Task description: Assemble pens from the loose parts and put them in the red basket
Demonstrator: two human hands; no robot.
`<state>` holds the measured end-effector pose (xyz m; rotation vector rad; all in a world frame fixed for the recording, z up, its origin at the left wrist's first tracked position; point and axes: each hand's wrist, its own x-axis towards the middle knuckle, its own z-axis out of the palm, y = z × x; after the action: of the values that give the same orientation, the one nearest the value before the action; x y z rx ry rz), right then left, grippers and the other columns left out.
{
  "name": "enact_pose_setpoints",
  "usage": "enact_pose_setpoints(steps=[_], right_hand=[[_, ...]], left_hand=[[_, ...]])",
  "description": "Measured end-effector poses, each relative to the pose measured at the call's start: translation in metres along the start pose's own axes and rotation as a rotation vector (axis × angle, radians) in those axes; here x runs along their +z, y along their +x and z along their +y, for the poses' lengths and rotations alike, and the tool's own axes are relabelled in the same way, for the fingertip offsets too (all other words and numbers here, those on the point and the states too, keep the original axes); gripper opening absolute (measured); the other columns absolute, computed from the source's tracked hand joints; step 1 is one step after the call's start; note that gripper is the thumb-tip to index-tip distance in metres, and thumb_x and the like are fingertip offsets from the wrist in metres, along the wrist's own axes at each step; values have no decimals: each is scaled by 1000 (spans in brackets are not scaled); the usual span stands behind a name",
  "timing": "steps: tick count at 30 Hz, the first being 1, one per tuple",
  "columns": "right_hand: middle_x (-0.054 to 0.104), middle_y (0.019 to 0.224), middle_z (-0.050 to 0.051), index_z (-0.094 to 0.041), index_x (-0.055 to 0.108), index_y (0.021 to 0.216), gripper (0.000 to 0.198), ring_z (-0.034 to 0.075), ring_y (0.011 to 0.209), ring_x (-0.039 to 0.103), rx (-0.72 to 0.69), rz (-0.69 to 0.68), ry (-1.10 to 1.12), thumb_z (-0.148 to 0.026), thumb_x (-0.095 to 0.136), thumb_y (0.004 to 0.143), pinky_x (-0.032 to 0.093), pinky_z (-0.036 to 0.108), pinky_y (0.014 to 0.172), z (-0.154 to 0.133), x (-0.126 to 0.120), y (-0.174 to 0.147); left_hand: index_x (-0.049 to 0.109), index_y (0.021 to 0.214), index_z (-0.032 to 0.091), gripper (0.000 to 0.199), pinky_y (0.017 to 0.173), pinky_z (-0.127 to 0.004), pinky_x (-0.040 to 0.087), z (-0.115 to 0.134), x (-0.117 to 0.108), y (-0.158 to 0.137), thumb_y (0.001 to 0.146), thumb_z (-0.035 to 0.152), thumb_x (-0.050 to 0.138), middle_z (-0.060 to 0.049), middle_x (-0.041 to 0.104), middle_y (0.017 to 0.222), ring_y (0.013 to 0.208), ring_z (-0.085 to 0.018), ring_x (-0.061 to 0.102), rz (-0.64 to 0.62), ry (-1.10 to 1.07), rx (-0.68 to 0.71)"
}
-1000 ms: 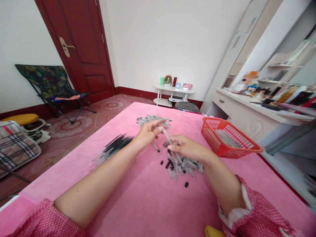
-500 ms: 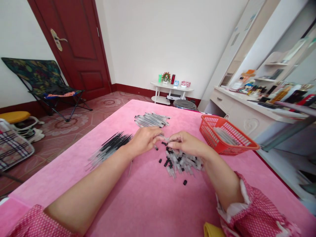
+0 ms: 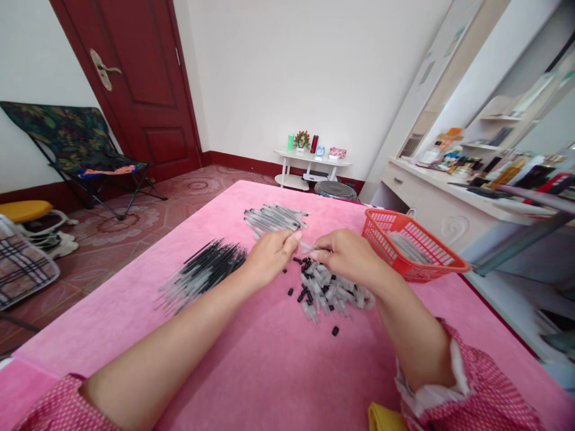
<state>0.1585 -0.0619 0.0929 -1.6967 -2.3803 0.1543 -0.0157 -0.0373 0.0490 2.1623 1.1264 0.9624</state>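
Note:
A slim translucent pen [image 3: 307, 246] spans the gap between my two hands, above the table. My left hand [image 3: 273, 254] pinches its left end between thumb and fingers. Closed around the right end is my right hand [image 3: 345, 254]; whether a cap is in those fingers I cannot tell. Just below the right hand lies a heap of clear pen caps [image 3: 330, 290] mixed with small black plugs [image 3: 308, 294]. Behind the left hand rest several assembled-looking pens [image 3: 276, 216] in a pile. Dark-filled ink refills [image 3: 206, 272] are spread beside my left forearm.
The table has a pink cloth [image 3: 251, 365]. A red plastic basket [image 3: 372, 239] with translucent tubes [image 3: 408, 246] stands at the right. One black plug lies nearer me. Yellow cloth [image 3: 385, 419] shows at the front edge. A dressing table [image 3: 431, 191] stands beyond the basket.
My hands have drawn apart, the right one moving to the right, and more of the pen shows between them. The piles look much the same.

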Motion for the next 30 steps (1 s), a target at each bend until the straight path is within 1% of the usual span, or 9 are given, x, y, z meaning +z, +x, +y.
enact_pose_setpoints(steps=[4,8,11,15,18,21,25,28,30], right_hand=[[47,49,-2,-16,52,55,35,9,47,41,-54,-208,393,-41,49,79,28,23,49,13,5,4],[42,50,-4,-16,48,58,36,8,47,35,-104,-376,694,-44,48,80,29,23,49,15,6,3],[40,50,-4,-16,47,57,37,8,47,34,-135,-438,772,-44,46,81,29,22,49,14,6,2],[43,50,-3,-16,50,53,36,9,49,38,-121,-225,430,-39,49,80,28,23,51,10,8,3],[57,58,1,-19,64,63,25,13,58,50,-48,-42,41,-36,55,78,27,25,53,3,8,2],[66,70,5,-23,70,73,20,18,67,57,-5,13,-242,-36,55,78,26,27,55,-7,4,0],[68,76,8,-25,70,80,24,21,74,60,-52,46,-378,-39,51,81,26,28,56,-16,-2,-3],[67,79,9,-25,70,84,25,22,79,59,-104,97,-392,-36,48,83,27,29,57,-18,-3,-2],[67,80,9,-24,70,84,25,22,81,59,-115,111,-378,-35,47,84,27,28,57,-16,0,0]], left_hand=[[58,94,18,29,68,-24,38,-1,-4,-6,90,38,36,-5,58,89,81,-16,55,70,321,261],[57,106,21,30,70,-23,38,-10,-6,-9,92,31,32,-6,59,95,87,-15,56,9,436,408],[57,104,20,30,66,-23,37,-13,-5,-10,91,27,32,-5,61,90,83,-15,56,-7,492,445],[59,81,17,32,59,-24,33,-9,-1,-8,90,31,32,-4,59,70,67,-16,54,-28,497,264],[52,62,16,38,54,-24,29,-4,2,-2,89,34,32,-2,49,55,54,-13,46,-84,305,61],[41,55,17,39,44,-22,22,-3,1,5,89,36,34,2,36,47,41,-9,30,-270,-130,-244],[37,63,18,34,36,-19,8,-11,-12,13,89,40,33,9,19,44,36,-5,5,-646,-695,-619],[34,60,20,38,35,-18,8,-18,-18,15,89,43,28,10,10,43,36,-6,1,-832,-804,-678],[35,59,19,40,35,-19,10,-19,-18,14,90,43,24,9,11,42,35,-7,3,-777,-728,-631]])
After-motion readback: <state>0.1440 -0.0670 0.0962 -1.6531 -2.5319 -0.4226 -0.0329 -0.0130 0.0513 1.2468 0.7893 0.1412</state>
